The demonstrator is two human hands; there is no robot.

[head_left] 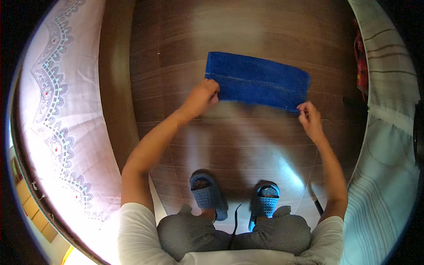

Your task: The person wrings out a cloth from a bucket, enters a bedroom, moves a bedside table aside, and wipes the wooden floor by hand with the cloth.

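A blue rectangular cloth [256, 84] with a pale crease line running along its length spans the space between my hands. My left hand [205, 95] is closed on its left edge near the lower corner, fingertips partly tucked from view. At the lower right corner, my right hand [311, 118] pinches the cloth between thumb and fingers. The cloth is spread out and slightly slanted, its right end lower in the view. Whether it touches the floor or hangs just above it, I cannot tell.
Brown wood-look flooring [176, 39] lies below. Pale embroidered fabric [81, 75] borders the left, and striped fabric [388, 154] the right. A red patterned item [361, 66] sits by the right edge. Slippers [206, 192] are on my feet, with a dark thin rod [317, 205] nearby.
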